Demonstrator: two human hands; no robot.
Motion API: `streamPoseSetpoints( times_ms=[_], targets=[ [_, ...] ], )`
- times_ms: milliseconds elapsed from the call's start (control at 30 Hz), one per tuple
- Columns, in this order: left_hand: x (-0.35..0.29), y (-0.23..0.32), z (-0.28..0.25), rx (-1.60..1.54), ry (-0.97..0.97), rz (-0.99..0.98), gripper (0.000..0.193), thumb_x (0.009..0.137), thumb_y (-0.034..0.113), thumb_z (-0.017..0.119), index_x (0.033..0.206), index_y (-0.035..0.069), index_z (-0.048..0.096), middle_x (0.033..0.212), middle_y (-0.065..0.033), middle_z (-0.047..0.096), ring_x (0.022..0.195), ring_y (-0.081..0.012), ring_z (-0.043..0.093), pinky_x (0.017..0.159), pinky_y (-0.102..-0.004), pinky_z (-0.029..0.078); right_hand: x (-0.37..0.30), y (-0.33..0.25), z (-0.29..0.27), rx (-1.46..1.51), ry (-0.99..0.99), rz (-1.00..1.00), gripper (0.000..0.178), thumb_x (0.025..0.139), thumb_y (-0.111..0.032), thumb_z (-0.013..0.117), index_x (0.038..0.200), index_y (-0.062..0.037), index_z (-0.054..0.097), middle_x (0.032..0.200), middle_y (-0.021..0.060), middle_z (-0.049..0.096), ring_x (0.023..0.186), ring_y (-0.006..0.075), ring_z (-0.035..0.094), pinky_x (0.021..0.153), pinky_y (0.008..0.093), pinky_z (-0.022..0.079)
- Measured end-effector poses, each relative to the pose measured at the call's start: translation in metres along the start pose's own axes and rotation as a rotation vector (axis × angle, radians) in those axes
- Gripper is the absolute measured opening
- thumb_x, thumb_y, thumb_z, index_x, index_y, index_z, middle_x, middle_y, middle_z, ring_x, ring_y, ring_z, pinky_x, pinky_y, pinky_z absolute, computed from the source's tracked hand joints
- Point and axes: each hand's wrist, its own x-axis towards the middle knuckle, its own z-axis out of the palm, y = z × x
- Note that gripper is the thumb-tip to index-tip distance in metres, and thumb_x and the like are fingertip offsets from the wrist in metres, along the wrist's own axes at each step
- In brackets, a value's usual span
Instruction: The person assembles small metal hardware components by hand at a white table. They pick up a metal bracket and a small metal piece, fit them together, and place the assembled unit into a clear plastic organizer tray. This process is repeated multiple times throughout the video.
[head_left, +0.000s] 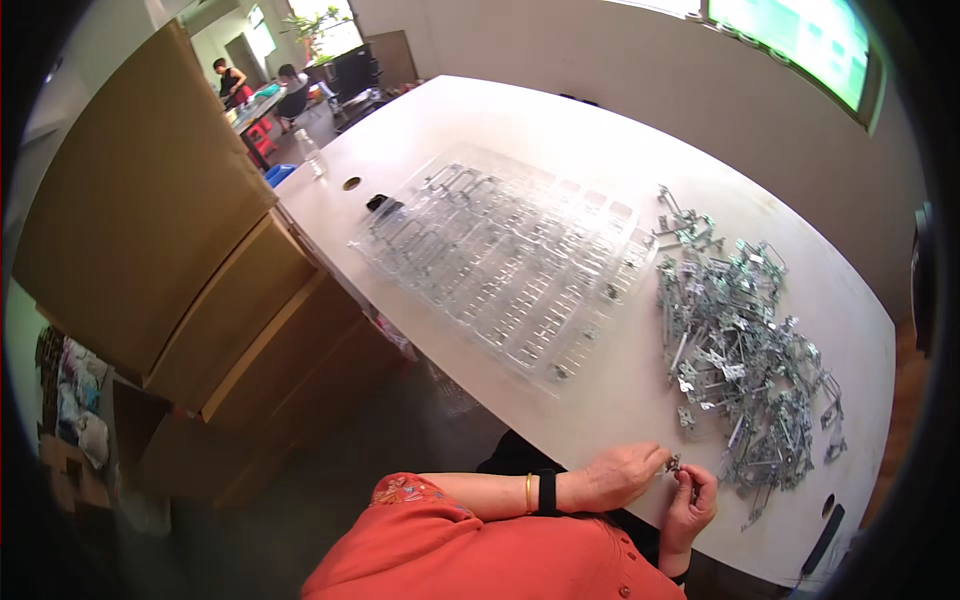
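At the table's near edge my left hand (618,476) and my right hand (688,512) meet, fingertips pinched. Between them they hold a small dark metal part (673,465), too small to make out in detail. Just beyond my right hand lies a heap of silvery metal brackets (735,365), tangled together, some with long thin rods. To the left, a clear plastic blister tray (510,270) with rows of pockets rests on the table; metal pieces sit in some of its pockets. A black band circles my left wrist.
Large cardboard boxes (150,200) stand stacked left of the white table (780,190). At the table's far left are a clear bottle (311,153) and a small black object (383,203). A black strip (823,540) lies at the right corner. Two people are in the background.
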Motion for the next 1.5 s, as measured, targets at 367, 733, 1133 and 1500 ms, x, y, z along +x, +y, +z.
streamPoseSetpoints(
  times_ms=[367,733,1133,1500],
  targets=[
    [0.000,-0.001,0.004,-0.031,0.043,-0.002,0.036,0.088,0.004,0.070,0.122,-0.001,0.058,0.099,-0.0164,0.062,0.091,-0.0358,0.066,0.079,-0.0432,0.054,-0.001,0.010,0.000,-0.010,0.011,0.064,0.008,0.107,-0.010,0.069,0.108,-0.0027,0.066,0.094,0.0005,0.066,0.083,0.0082,0.057,0.074,0.0246,0.048],
    [-0.002,-0.007,0.009,-0.087,0.015,-0.043,0.032,0.090,0.002,0.065,0.121,0.000,0.058,0.100,-0.0158,0.063,0.091,-0.0367,0.068,0.077,-0.0442,0.056,0.001,0.004,-0.003,-0.035,-0.025,0.099,0.008,0.108,-0.009,0.068,0.112,-0.0021,0.067,0.098,0.0016,0.067,0.087,0.0088,0.059,0.079,0.0250,0.050],
    [0.005,-0.008,-0.009,-0.085,0.029,-0.105,0.026,0.087,-0.002,0.062,0.112,0.003,0.058,0.101,-0.0150,0.064,0.096,-0.0391,0.065,0.081,-0.0467,0.054,-0.004,0.023,-0.004,0.229,0.004,0.144,0.010,0.110,-0.005,0.062,0.119,-0.0028,0.065,0.119,0.0077,0.067,0.094,0.0130,0.066,0.089,0.0273,0.055],
    [0.007,-0.003,-0.022,-0.040,-0.014,-0.078,0.047,0.086,0.015,0.080,0.123,-0.003,0.058,0.108,-0.0194,0.063,0.103,-0.0381,0.064,0.087,-0.0458,0.054,0.001,0.016,-0.004,0.389,-0.010,0.242,0.008,0.112,-0.013,0.060,0.117,-0.0054,0.059,0.125,0.0105,0.066,0.086,0.0082,0.064,0.084,0.0235,0.054]
  ],
)
